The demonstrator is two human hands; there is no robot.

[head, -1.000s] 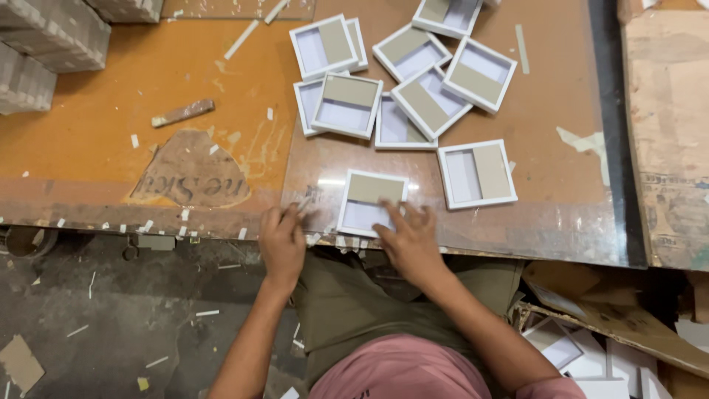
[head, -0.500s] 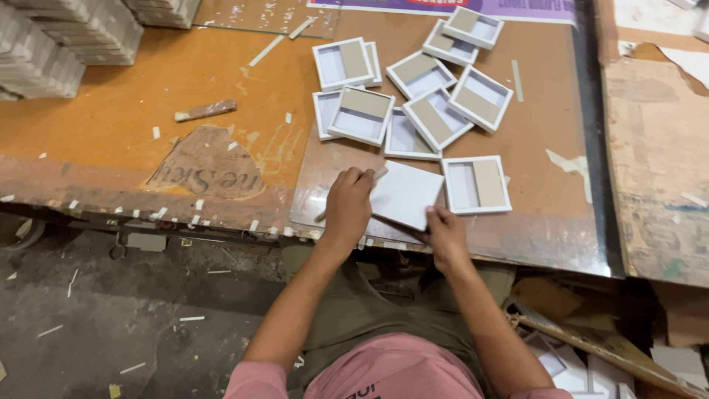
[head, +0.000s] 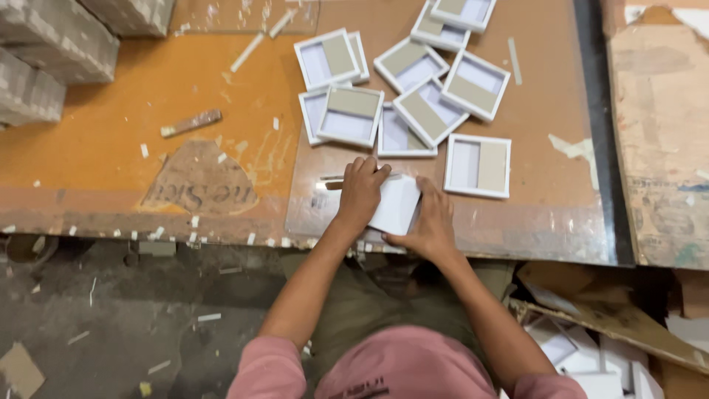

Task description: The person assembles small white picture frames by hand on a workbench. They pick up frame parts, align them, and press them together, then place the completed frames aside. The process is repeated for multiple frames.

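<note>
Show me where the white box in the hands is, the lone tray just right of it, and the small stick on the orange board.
white box (head: 396, 205), head view, on its plain white face.
lone tray (head: 478, 166), head view, on its inner floor.
small stick (head: 191, 123), head view, at its middle.

— What carries it all?
— A worn orange-brown worktable (head: 111, 177), its surface torn in one patch.
— And lying on it?
— Shallow white trays (head: 413, 96) clustered at the far side, one white tray (head: 478, 165) apart, a small stick (head: 190, 123), paper scraps.

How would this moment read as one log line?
left hand: on white box | right hand: holding white box | table: more open boxes
</note>
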